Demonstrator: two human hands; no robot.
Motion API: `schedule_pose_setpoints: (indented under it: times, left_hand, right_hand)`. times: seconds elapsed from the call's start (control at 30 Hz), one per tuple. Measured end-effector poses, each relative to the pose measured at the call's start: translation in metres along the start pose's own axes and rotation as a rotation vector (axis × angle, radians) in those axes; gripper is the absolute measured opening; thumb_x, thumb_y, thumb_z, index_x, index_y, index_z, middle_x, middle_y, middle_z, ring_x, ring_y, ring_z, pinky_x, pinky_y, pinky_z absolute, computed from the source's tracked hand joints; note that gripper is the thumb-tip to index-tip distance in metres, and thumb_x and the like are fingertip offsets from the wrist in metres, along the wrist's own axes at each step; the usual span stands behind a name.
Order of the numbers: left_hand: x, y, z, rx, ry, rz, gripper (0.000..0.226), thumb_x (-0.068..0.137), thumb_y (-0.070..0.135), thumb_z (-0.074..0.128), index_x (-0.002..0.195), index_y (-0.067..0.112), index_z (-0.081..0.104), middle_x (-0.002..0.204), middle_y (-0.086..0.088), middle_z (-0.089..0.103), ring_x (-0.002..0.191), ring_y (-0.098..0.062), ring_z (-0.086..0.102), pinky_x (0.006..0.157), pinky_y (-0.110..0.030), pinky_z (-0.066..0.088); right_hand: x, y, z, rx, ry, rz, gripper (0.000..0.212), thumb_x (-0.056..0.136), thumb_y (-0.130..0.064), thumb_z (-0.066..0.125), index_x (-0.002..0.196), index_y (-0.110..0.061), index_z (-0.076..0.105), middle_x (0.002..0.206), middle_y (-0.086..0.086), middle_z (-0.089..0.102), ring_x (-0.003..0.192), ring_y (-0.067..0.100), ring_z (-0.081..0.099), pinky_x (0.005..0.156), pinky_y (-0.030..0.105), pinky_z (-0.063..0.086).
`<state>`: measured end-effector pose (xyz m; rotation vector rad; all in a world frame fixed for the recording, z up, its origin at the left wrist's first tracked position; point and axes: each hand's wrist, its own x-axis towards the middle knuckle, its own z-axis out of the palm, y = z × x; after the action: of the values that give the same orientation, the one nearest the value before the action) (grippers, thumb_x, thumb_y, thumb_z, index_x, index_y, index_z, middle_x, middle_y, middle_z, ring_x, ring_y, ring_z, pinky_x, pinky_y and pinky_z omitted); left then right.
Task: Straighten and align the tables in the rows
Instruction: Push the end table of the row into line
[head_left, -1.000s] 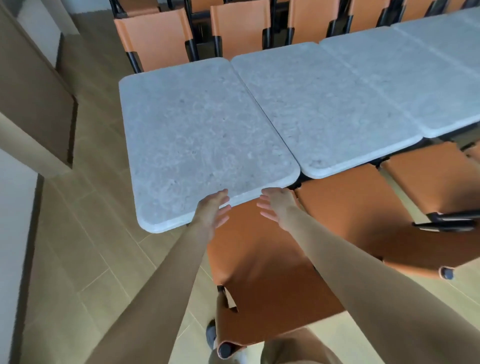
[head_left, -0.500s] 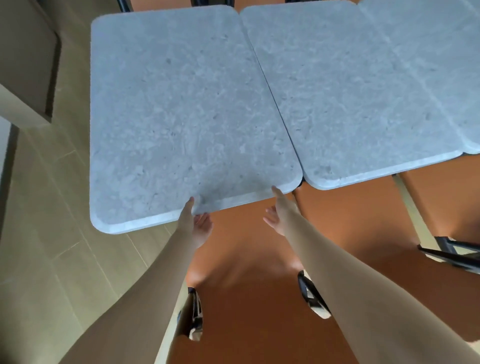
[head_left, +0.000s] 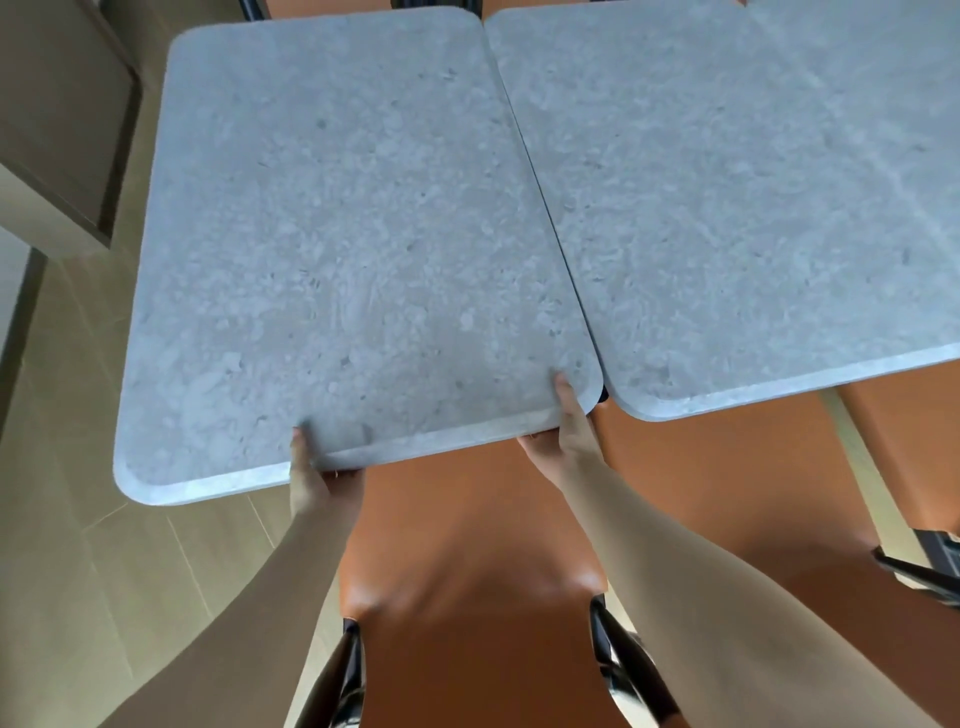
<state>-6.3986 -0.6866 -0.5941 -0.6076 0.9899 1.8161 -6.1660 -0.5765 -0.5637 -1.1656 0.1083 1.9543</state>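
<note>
Desk (head_left: 343, 249) at the row's end is gripped: left hand (head_left: 322, 480) and right hand (head_left: 563, 431) fingers clamp its near edge. Next, I judge, square it against the neighbouring desk (head_left: 737, 208).

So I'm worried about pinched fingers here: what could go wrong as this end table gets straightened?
1. The right hand grips the end table beside the narrow seam with the neighbouring table; closing it could pinch fingers.
2. The left hand holds the same near edge; an uneven pull may skew the table.
3. The orange chair sits underneath, so its seat could snag.
</note>
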Motion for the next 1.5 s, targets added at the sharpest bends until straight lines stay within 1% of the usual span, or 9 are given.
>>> schedule_pose_setpoints:
  times: [0.27, 0.53, 0.83, 1.0, 1.13, 1.3, 1.4, 1.43, 1.5]
  left_hand:
    - [0.003, 0.001, -0.012, 0.036, -0.03, -0.007, 0.051, 0.089, 0.03, 0.074, 0.136, 0.014, 0.062, 0.124, -0.004, 0.072, 0.117, -0.021, 0.068, 0.078, -0.037, 0.061]
    - [0.008, 0.003, -0.017, 0.013, -0.064, -0.002, 0.062, 0.076, 0.027, 0.08, 0.134, 0.014, 0.063, 0.122, -0.005, 0.073, 0.113, -0.024, 0.07, 0.08, -0.038, 0.061]
    - [-0.009, -0.004, -0.031, 0.046, -0.058, -0.006, 0.049, 0.075, 0.03, 0.076, 0.121, 0.016, 0.068, 0.125, -0.004, 0.072, 0.118, -0.022, 0.067, 0.089, -0.035, 0.057]
    - [-0.01, -0.003, -0.029, 0.075, -0.01, 0.004, 0.065, 0.075, 0.033, 0.076, 0.136, 0.015, 0.061, 0.129, -0.003, 0.069, 0.121, -0.021, 0.065, 0.097, -0.035, 0.053]
    - [-0.009, -0.003, -0.028, 0.09, 0.001, -0.007, 0.051, 0.072, 0.033, 0.08, 0.119, 0.016, 0.068, 0.127, -0.004, 0.07, 0.119, -0.021, 0.067, 0.09, -0.034, 0.056]
    - [-0.011, 0.0, -0.026, 0.085, -0.023, -0.026, 0.067, 0.077, 0.033, 0.08, 0.138, 0.016, 0.059, 0.122, -0.004, 0.073, 0.098, -0.021, 0.075, 0.085, -0.032, 0.061]
    - [-0.013, 0.006, -0.025, 0.118, -0.05, -0.08, 0.104, 0.039, 0.029, 0.101, 0.135, 0.017, 0.062, 0.12, -0.006, 0.074, 0.101, -0.025, 0.075, 0.082, -0.033, 0.062]
    - [-0.014, 0.01, -0.025, 0.164, -0.05, -0.103, 0.106, 0.039, 0.031, 0.101, 0.136, 0.017, 0.061, 0.122, -0.006, 0.073, 0.104, -0.026, 0.074, 0.083, -0.032, 0.062]
    - [-0.019, 0.017, -0.025, 0.341, 0.002, -0.146, 0.083, 0.07, 0.042, 0.085, 0.142, 0.015, 0.055, 0.129, -0.006, 0.067, 0.115, -0.023, 0.067, 0.092, -0.03, 0.057]
  right_hand:
    - [0.003, -0.001, -0.016, -0.043, -0.076, 0.01, 0.043, 0.09, -0.028, 0.074, 0.129, -0.013, 0.063, 0.12, 0.008, 0.074, 0.114, 0.026, 0.069, 0.105, 0.044, 0.051]
    - [0.007, -0.003, -0.025, -0.099, -0.092, 0.004, 0.048, 0.087, -0.027, 0.078, 0.131, -0.014, 0.063, 0.119, 0.007, 0.074, 0.113, 0.027, 0.07, 0.105, 0.042, 0.052]
    - [-0.006, -0.001, -0.039, -0.096, -0.121, 0.037, 0.042, 0.093, -0.026, 0.072, 0.132, -0.014, 0.061, 0.122, 0.008, 0.073, 0.116, 0.027, 0.069, 0.108, 0.043, 0.049]
    - [-0.008, -0.004, -0.037, -0.09, -0.127, 0.062, 0.04, 0.094, -0.029, 0.07, 0.131, -0.014, 0.062, 0.121, 0.008, 0.073, 0.113, 0.026, 0.07, 0.108, 0.042, 0.049]
    - [-0.006, -0.003, -0.038, -0.086, -0.132, 0.072, 0.044, 0.094, -0.029, 0.069, 0.134, -0.014, 0.059, 0.125, 0.008, 0.072, 0.116, 0.026, 0.068, 0.109, 0.043, 0.048]
    - [-0.004, -0.002, -0.037, -0.073, -0.087, 0.067, 0.049, 0.091, -0.031, 0.073, 0.135, -0.014, 0.059, 0.125, 0.008, 0.071, 0.117, 0.026, 0.068, 0.109, 0.041, 0.047]
    - [-0.001, 0.004, -0.036, -0.111, -0.011, 0.035, 0.054, 0.086, -0.036, 0.077, 0.133, -0.015, 0.06, 0.124, 0.007, 0.072, 0.115, 0.026, 0.069, 0.109, 0.041, 0.048]
    - [-0.001, 0.007, -0.035, -0.124, 0.023, 0.016, 0.057, 0.083, -0.038, 0.079, 0.132, -0.015, 0.061, 0.123, 0.007, 0.073, 0.114, 0.026, 0.07, 0.108, 0.041, 0.05]
    - [-0.004, 0.012, -0.029, -0.158, 0.103, -0.033, 0.06, 0.077, -0.042, 0.082, 0.127, -0.015, 0.064, 0.118, 0.005, 0.075, 0.11, 0.025, 0.071, 0.103, 0.041, 0.053]
